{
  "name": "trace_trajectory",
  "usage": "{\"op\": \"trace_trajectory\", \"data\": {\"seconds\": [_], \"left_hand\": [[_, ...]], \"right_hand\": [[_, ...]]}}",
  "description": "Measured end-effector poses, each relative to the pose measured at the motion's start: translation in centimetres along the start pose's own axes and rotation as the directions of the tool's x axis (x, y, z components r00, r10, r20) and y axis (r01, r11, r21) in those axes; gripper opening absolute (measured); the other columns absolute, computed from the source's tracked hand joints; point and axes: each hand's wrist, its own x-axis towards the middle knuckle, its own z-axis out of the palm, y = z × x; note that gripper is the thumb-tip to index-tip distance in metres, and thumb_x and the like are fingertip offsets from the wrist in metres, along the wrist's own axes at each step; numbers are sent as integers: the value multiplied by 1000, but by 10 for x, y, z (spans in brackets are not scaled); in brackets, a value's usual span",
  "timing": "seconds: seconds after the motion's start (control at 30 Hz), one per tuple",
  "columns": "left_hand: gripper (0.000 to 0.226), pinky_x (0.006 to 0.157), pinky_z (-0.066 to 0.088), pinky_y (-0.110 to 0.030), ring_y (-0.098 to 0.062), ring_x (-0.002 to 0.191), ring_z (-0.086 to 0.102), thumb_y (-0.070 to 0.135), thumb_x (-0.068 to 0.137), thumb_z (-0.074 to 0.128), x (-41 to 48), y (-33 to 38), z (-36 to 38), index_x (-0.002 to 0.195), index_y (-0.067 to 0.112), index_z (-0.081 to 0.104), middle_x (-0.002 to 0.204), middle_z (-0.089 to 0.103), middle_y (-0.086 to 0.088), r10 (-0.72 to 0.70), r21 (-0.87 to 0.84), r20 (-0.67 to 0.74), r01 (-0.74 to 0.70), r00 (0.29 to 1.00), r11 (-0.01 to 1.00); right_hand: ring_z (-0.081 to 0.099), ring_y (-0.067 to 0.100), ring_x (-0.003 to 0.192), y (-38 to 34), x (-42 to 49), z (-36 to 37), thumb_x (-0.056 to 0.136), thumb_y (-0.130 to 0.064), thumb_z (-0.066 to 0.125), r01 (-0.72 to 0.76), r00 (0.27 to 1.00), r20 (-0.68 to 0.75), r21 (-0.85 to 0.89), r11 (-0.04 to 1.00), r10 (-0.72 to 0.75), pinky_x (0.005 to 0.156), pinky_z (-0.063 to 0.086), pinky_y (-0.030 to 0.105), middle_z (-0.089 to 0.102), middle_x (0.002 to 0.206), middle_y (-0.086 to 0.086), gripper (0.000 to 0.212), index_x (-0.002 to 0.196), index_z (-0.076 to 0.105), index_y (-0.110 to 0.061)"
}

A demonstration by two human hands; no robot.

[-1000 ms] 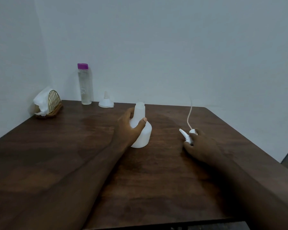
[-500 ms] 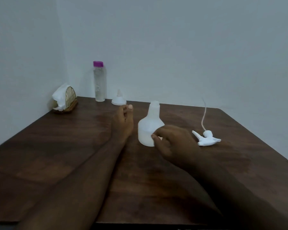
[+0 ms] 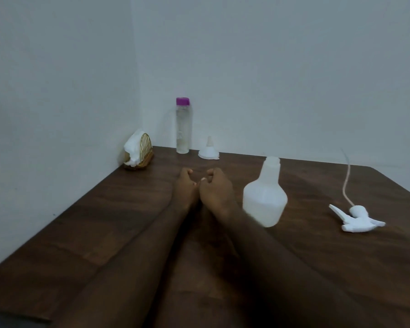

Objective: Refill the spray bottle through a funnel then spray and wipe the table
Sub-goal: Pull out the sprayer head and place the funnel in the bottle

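The white spray bottle (image 3: 265,195) stands upright and uncapped on the dark wooden table (image 3: 104,221). Its spray head (image 3: 355,218) with the long dip tube lies on the table to the right. A small white funnel (image 3: 208,151) rests spout-up by the back wall, beside a tall clear bottle (image 3: 183,126) with a purple cap. My left hand (image 3: 185,188) and my right hand (image 3: 214,188) are side by side left of the spray bottle, fingers loosely curled, holding nothing. My right forearm crosses in front of the bottle's lower left.
A wicker holder with white tissues (image 3: 137,150) sits in the back left corner against the wall. White walls close the table on the left and back. The table's right edge slants away behind the spray head.
My right hand let go of the spray bottle and moved left to join my left hand. The view swung left, so the bottle and spray head now lie to the right.
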Motion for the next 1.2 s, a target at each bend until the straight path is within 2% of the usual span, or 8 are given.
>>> {"op": "trace_trajectory", "data": {"seconds": [0.23, 0.3, 0.37, 0.43, 0.57, 0.73, 0.97, 1.2], "left_hand": [[43, 72, 49, -34, -24, 88, 63, 19, 87, 60, 46, -18, 8, 127, 16, 42, 101, 67, -14, 33, -50, -97, -38, 995, 998], [43, 79, 53, -38, -26, 90, 64, 22, 88, 60, 62, -20, 12, 127, 17, 42, 101, 67, -14, 31, -64, -107, -38, 994, 997], [43, 82, 54, -40, -26, 91, 63, 21, 88, 58, 77, -21, 16, 128, 16, 43, 101, 65, -13, 47, -66, -95, -53, 994, 996], [38, 78, 51, -35, -26, 91, 62, 14, 88, 54, 93, -22, 19, 125, 12, 46, 100, 63, -12, 70, -77, -92, -77, 993, 994], [21, 76, 47, -32, -26, 90, 61, 8, 86, 53, 117, -24, 27, 107, 11, 53, 94, 62, -12, 102, -102, -108, -113, 989, 988], [18, 76, 45, -28, -24, 90, 59, 2, 83, 52, 135, -23, 30, 97, 13, 51, 89, 60, -8, 85, -180, -97, -101, 992, 978], [31, 85, 49, -32, -24, 98, 60, 3, 80, 53, 139, -23, 26, 110, 11, 54, 100, 63, -8, 45, -243, -66, -60, 997, 968], [43, 94, 51, -38, -23, 105, 58, 2, 83, 54, 137, -21, 19, 125, 11, 49, 110, 59, -7, -43, -329, -52, 24, 998, 944]], "right_hand": [[55, 27, 120, 2, 77, 40, 91, -16, 58, -126, 986, -104, 72, 989, 133, 99, 47, 34, 56, 130, 12, 39, 128, 52, -5], [63, 25, 103, 2, 103, 44, 85, -12, 61, -139, 980, -135, 75, 987, 148, 80, 53, 25, 62, 120, 13, 38, 120, 57, 0], [59, 14, 71, 0, 121, 43, 85, -7, 62, -147, 979, -138, 55, 988, 153, 45, 40, 6, 63, 104, 10, 34, 117, 60, 3], [53, 13, 68, 2, 140, 44, 89, -9, 63, -160, 981, -117, -23, 987, 156, 30, 30, 6, 60, 105, 13, 36, 122, 58, 2], [52, 30, 125, 1, 164, 45, 94, -17, 63, -184, 978, -124, -108, 977, 171, 52, 34, 15, 51, 137, 18, 52, 137, 42, 1], [38, 33, 137, -4, 190, 58, 94, -19, 64, -173, 981, -123, -219, 960, 149, 104, 33, 34, 38, 148, 21, 63, 143, 31, 4], [46, 30, 130, 21, 240, 74, 81, -43, 67, -226, 964, -213, -329, 917, 161, 108, 36, 41, 53, 136, 11, 69, 135, 40, -9], [60, 33, 111, 21, 219, 71, 83, -35, 67, -125, 961, -269, -206, 971, 66, 91, 48, 39, 62, 116, 13, 54, 122, 44, -5]]}}
